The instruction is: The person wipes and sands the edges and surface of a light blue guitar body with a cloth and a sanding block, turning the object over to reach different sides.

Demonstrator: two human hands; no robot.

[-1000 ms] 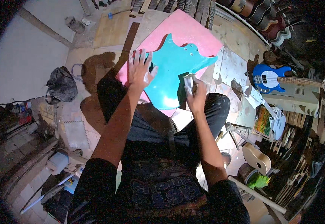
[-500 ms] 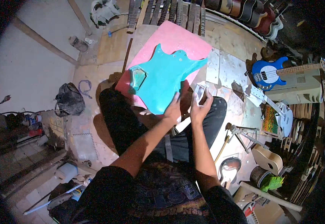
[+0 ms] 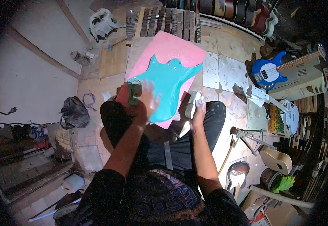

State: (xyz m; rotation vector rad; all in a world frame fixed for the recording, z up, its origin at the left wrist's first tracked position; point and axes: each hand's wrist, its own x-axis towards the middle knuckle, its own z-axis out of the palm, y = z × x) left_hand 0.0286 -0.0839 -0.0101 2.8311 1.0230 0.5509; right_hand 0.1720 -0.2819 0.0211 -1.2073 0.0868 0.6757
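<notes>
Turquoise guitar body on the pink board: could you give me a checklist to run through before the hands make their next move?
1. Turquoise guitar body resting on the pink board: ok.
2. White block held in the right hand: ok.
3. White block apart from the guitar body: ok, it is off to the right.
4. Left hand lifted off the surface: cannot tell; it is blurred over the body's left part.
5. Cavity well lit: not ok, shadow lies over it.
6. Surface free of fine scratches: cannot tell, too small to see.
</notes>
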